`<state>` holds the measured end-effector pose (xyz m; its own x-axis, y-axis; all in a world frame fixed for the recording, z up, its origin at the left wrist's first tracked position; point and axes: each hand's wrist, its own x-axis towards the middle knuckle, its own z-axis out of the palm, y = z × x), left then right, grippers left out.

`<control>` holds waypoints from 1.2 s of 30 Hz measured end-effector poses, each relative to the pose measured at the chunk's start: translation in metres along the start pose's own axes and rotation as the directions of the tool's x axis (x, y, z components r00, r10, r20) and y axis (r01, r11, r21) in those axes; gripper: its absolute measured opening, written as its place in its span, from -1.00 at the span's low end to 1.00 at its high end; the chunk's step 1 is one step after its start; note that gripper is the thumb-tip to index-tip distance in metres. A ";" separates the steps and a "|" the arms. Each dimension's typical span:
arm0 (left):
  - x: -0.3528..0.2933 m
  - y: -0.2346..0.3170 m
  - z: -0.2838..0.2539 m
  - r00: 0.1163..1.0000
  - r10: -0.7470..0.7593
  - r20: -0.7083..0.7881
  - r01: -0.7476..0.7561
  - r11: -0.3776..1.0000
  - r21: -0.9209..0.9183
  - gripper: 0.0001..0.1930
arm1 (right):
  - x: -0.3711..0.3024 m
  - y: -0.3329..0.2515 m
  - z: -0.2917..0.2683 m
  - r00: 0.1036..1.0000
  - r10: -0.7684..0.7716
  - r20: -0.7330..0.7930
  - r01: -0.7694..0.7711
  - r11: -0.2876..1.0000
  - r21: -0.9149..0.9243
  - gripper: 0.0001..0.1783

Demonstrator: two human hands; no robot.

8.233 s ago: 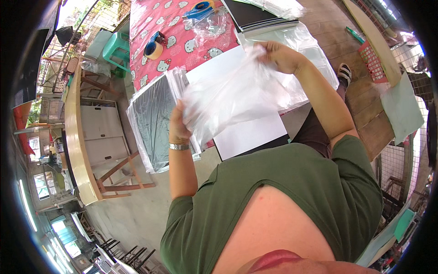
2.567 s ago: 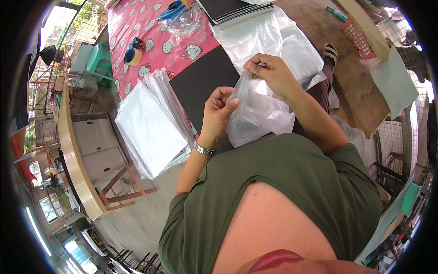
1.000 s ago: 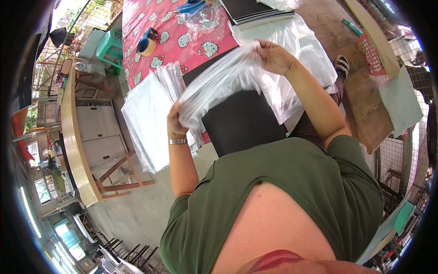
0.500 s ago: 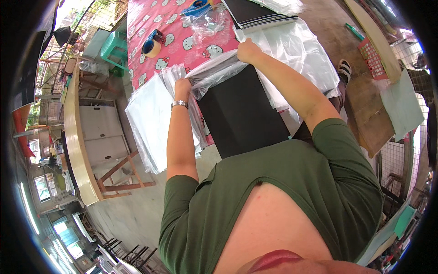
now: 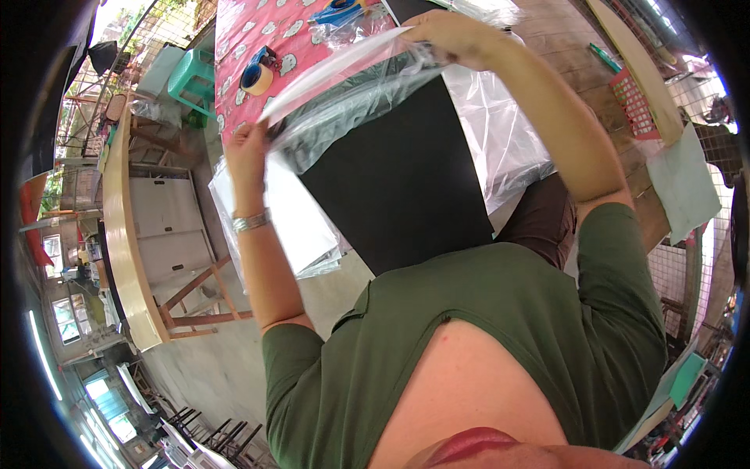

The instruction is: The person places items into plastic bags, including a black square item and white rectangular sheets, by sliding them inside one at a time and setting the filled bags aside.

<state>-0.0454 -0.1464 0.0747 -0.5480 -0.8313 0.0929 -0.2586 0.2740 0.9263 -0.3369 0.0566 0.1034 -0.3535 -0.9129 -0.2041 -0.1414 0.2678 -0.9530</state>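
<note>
Both my hands pinch the upper edge of a clear plastic bag (image 5: 351, 109), stretched between them over the table. My left hand (image 5: 248, 144) is closed on its left corner, and my right hand (image 5: 449, 37) grips its right corner higher up. A black board (image 5: 398, 187) slopes from the bag down to my waist; its upper end lies in or behind the plastic, I cannot tell which. Below my left hand lies a stack of white plastic-wrapped sheets (image 5: 293, 223). More clear plastic bags (image 5: 504, 133) lie under my right forearm.
A roll of tape on a blue dispenser (image 5: 256, 76) and a second blue tape dispenser (image 5: 340, 12) sit on the pink patterned tablecloth (image 5: 242, 39). To the left are a green stool (image 5: 191, 82) and a wooden bench (image 5: 129, 258). A red basket (image 5: 633, 105) stands right.
My hands have moved apart and up, lifting the bag's edge and spreading it wide. The black board has risen with it and now looks larger.
</note>
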 end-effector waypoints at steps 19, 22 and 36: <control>-0.133 0.038 -0.076 0.694 -0.317 0.646 0.512 0.849 -0.133 -0.78 | -0.181 -0.016 0.008 0.932 -0.098 0.348 0.038 0.984 0.176 -0.68; -0.151 -0.003 -0.061 0.639 -0.331 0.694 0.669 0.685 -0.289 -0.81 | -0.182 0.031 0.020 0.974 0.071 0.215 -0.152 0.909 0.388 -0.67; -0.299 -0.159 0.011 0.690 -0.639 0.339 0.704 0.702 -0.108 -0.85 | -0.247 0.218 0.098 0.821 0.509 0.258 -0.510 0.451 0.732 -0.76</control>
<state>0.1507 0.0644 -0.1046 -0.4822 -0.5853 -0.6518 -0.4815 -0.4445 0.7554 -0.1901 0.3109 -0.0755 -0.1234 -0.6926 -0.7107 0.7939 0.3608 -0.4894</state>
